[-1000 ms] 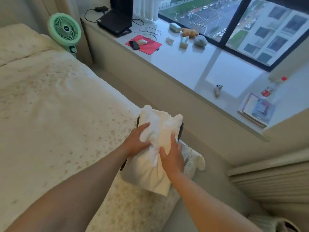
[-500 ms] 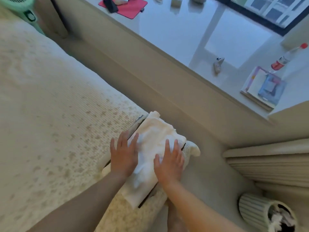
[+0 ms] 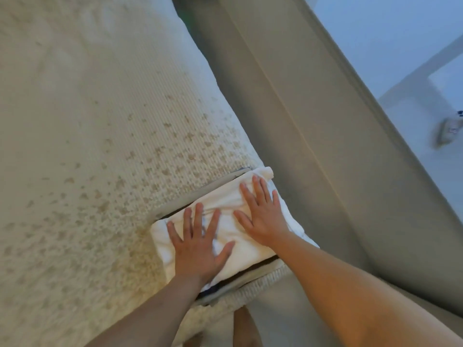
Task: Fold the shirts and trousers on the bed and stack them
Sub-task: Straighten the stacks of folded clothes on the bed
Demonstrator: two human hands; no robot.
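Note:
A folded white garment (image 3: 240, 242) lies on top of a small stack at the bed's corner. Darker and grey folded clothes (image 3: 220, 289) show as thin edges beneath it. My left hand (image 3: 198, 244) presses flat on the near left part of the white garment, fingers spread and straight. My right hand (image 3: 263, 211) presses flat on its far right part, fingers straight too. Neither hand grips the cloth.
The bed (image 3: 87, 159) with a cream speckled cover fills the left. A beige wall panel (image 3: 313, 146) under the windowsill runs along the right, with a narrow floor gap beside the bed. A small object (image 3: 448, 130) lies on the sill (image 3: 400, 58).
The white garment went from held up in both hands to lying on the stack. Both hands now lie flat on it. The camera tilted down and closer.

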